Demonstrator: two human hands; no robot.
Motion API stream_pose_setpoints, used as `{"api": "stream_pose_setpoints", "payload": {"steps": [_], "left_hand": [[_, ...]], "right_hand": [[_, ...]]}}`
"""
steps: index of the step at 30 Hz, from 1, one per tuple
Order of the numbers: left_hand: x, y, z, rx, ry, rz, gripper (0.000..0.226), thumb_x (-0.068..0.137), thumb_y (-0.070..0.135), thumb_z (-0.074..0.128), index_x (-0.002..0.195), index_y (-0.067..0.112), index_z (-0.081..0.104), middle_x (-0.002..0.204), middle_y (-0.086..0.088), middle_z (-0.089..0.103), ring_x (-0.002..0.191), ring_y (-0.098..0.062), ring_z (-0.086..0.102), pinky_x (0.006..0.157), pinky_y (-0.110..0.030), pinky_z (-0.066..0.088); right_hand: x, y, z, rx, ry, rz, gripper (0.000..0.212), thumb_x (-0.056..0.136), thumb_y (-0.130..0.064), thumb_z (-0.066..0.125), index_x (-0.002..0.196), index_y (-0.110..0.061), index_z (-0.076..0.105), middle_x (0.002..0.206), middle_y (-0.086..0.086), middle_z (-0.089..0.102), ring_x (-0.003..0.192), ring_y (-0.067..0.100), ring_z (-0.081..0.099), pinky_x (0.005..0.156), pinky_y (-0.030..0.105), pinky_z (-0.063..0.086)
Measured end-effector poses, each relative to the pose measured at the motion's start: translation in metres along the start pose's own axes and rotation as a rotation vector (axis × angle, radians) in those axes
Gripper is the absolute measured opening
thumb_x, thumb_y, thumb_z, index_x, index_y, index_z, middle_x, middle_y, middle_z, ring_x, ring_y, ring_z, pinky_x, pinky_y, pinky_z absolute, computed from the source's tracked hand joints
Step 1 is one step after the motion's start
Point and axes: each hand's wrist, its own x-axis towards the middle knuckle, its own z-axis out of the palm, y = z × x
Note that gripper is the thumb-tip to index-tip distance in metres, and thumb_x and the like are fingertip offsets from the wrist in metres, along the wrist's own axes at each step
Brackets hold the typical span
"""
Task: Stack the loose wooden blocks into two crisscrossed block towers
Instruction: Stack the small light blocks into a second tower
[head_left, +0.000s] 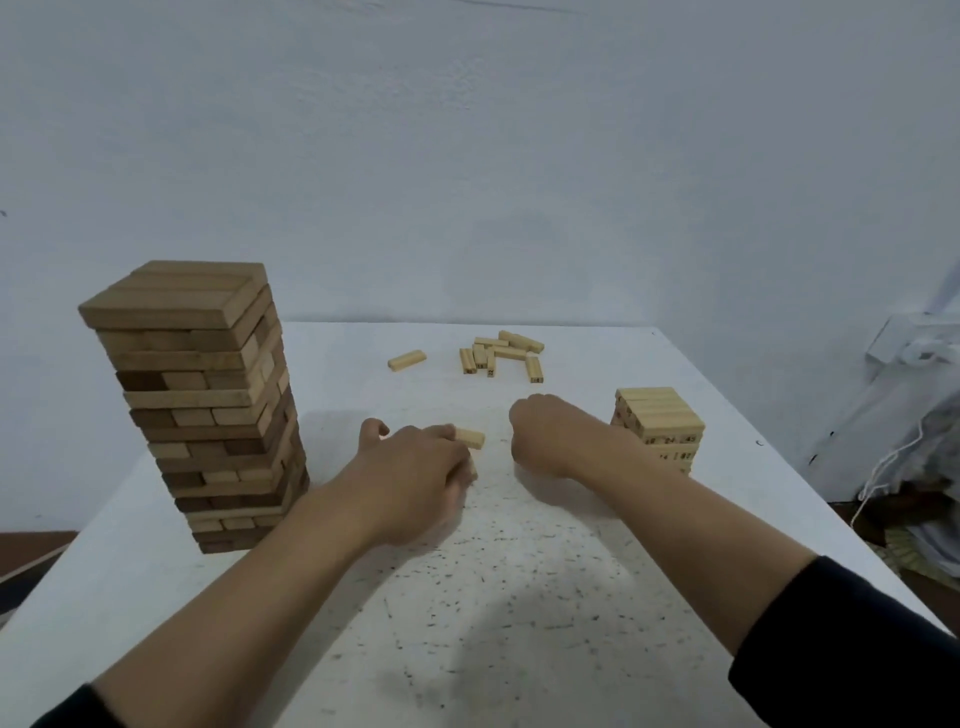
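Observation:
A tall crisscrossed tower of brown blocks (208, 405) stands on the left of the white table (519, 597). A short tower of pale numbered blocks (662, 423) stands on the right. My left hand (415, 473) holds a small pale block (470, 437) that sticks out past its fingertips at the table's middle. My right hand (550, 434) is curled into a fist just left of the short tower; whether it holds anything is hidden. Several loose pale blocks (501, 353) lie in a pile at the back, with one single block (407, 360) to their left.
The table backs onto a pale blue wall (467, 156). White cords and clutter (914, 415) lie beyond the table's right edge. The table's surface is speckled with dark marks near me.

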Motion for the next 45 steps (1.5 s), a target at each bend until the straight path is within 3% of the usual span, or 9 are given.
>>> {"api": "stream_pose_setpoints", "payload": {"steps": [4, 8, 13, 17, 20, 27, 35, 41, 45], "left_hand": [[-0.008, -0.007, 0.006, -0.004, 0.064, 0.016, 0.032, 0.107, 0.043, 0.033, 0.106, 0.034, 0.064, 0.142, 0.016, 0.051, 0.12, -0.009, 0.054, 0.101, -0.045, 0.022], [-0.013, -0.007, 0.007, -0.063, 0.189, 0.051, 0.021, 0.105, 0.039, 0.042, 0.108, 0.034, 0.062, 0.116, 0.015, 0.062, 0.108, -0.009, 0.056, 0.092, -0.039, 0.025], [-0.016, -0.007, 0.008, -0.17, 0.261, 0.042, 0.007, 0.101, 0.034, 0.057, 0.108, 0.036, 0.055, 0.1, 0.017, 0.064, 0.1, -0.007, 0.054, 0.097, -0.04, 0.029], [-0.02, -0.004, 0.01, -0.395, 0.329, -0.032, 0.025, 0.092, 0.03, 0.073, 0.109, 0.034, 0.056, 0.1, 0.017, 0.07, 0.101, -0.007, 0.063, 0.102, -0.043, 0.036], [-0.023, -0.004, 0.014, -0.5, 0.341, -0.073, 0.043, 0.084, 0.039, 0.08, 0.119, 0.036, 0.055, 0.103, 0.021, 0.063, 0.101, 0.003, 0.055, 0.1, -0.046, 0.042], [-0.02, -0.009, 0.027, -0.366, 0.227, -0.102, 0.082, 0.082, 0.077, 0.056, 0.152, 0.039, 0.037, 0.142, 0.018, 0.04, 0.131, -0.006, 0.035, 0.106, -0.041, 0.029], [-0.017, -0.006, 0.027, -0.304, 0.229, -0.132, 0.073, 0.068, 0.093, 0.036, 0.119, 0.046, 0.059, 0.114, 0.026, 0.045, 0.111, 0.0, 0.038, 0.095, -0.043, 0.029], [-0.015, -0.004, 0.029, -0.278, 0.238, -0.154, 0.08, 0.067, 0.094, 0.031, 0.123, 0.044, 0.058, 0.115, 0.019, 0.045, 0.111, -0.003, 0.04, 0.098, -0.045, 0.03], [-0.012, -0.008, 0.032, -0.244, 0.255, -0.194, 0.083, 0.066, 0.097, 0.031, 0.121, 0.042, 0.059, 0.116, 0.016, 0.048, 0.113, -0.007, 0.043, 0.097, -0.047, 0.033]], "right_hand": [[-0.005, -0.006, 0.015, 0.04, 0.079, -0.056, 0.03, 0.097, -0.001, 0.041, 0.071, -0.016, 0.035, 0.084, 0.001, 0.036, 0.084, 0.023, 0.047, 0.071, 0.033, 0.039], [-0.013, -0.008, 0.029, 0.098, 0.111, -0.143, 0.031, 0.093, 0.003, 0.041, 0.072, -0.019, 0.034, 0.102, 0.003, 0.042, 0.089, 0.022, 0.044, 0.072, 0.031, 0.036], [-0.024, -0.003, 0.034, 0.292, 0.186, -0.335, 0.04, 0.093, 0.005, 0.039, 0.072, -0.028, 0.04, 0.084, -0.007, 0.043, 0.08, 0.018, 0.044, 0.072, 0.031, 0.035], [-0.033, 0.002, 0.046, 0.356, 0.247, -0.371, 0.04, 0.096, 0.002, 0.04, 0.119, -0.017, 0.067, 0.113, 0.002, 0.066, 0.102, 0.022, 0.059, 0.089, 0.038, 0.05], [-0.034, 0.004, 0.053, 0.419, 0.297, -0.369, 0.039, 0.095, 0.003, 0.043, 0.121, -0.014, 0.067, 0.116, 0.003, 0.068, 0.104, 0.02, 0.059, 0.092, 0.035, 0.049], [-0.032, 0.01, 0.068, 0.677, 0.37, -0.372, 0.038, 0.09, 0.009, 0.047, 0.104, -0.022, 0.065, 0.106, -0.007, 0.069, 0.101, 0.012, 0.062, 0.085, 0.036, 0.052], [-0.034, 0.006, 0.066, 0.776, 0.311, -0.359, 0.039, 0.091, 0.008, 0.041, 0.113, -0.024, 0.05, 0.111, -0.004, 0.061, 0.103, 0.013, 0.06, 0.086, 0.04, 0.054], [-0.037, 0.006, 0.073, 0.414, 0.23, -0.332, 0.053, 0.109, -0.025, 0.031, 0.159, -0.012, 0.018, 0.164, 0.004, 0.024, 0.151, 0.016, 0.019, 0.125, 0.03, 0.016], [-0.036, 0.008, 0.074, 0.249, 0.163, -0.317, 0.055, 0.111, -0.029, 0.021, 0.161, -0.008, 0.011, 0.17, 0.005, 0.006, 0.156, 0.011, -0.003, 0.125, 0.027, -0.007]]}}
